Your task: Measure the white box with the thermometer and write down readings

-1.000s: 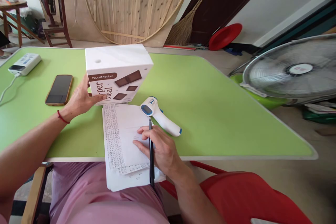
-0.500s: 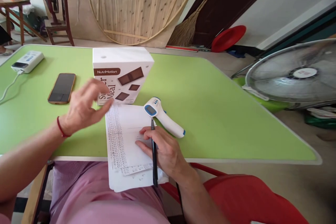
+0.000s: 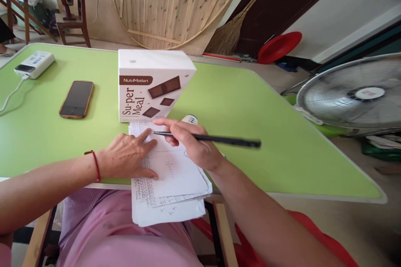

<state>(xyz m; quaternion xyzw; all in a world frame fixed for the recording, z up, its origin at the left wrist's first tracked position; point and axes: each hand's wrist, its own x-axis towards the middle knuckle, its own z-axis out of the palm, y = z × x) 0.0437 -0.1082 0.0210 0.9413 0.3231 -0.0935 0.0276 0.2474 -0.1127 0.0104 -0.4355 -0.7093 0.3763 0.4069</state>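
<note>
My left hand (image 3: 130, 154) lies on the stacked sheets of paper (image 3: 178, 179), fingers spread, a red cord around its wrist. Pinched in my right hand (image 3: 191, 142) is a black pen (image 3: 225, 139), held nearly level with its tip beside my left index finger. Small handwriting fills the left side of the sheets, which overhang the table's front edge. Just beyond the paper stands a white NutriMotion box (image 3: 153, 85) with brown chocolate pictures. Mostly hidden behind my right hand is a white infrared thermometer (image 3: 190, 119).
On the green table (image 3: 234, 91), a phone (image 3: 77, 99) lies left of the box. Farther left sits a white power bank (image 3: 35, 65) with a cable plugged in. A large fan (image 3: 344, 91) stands past the table's right side. A red seat (image 3: 307, 238) is at lower right.
My left hand has come down from the air near the box onto the paper. My right hand has moved up the page, swinging the pen from upright to nearly level and covering most of the thermometer.
</note>
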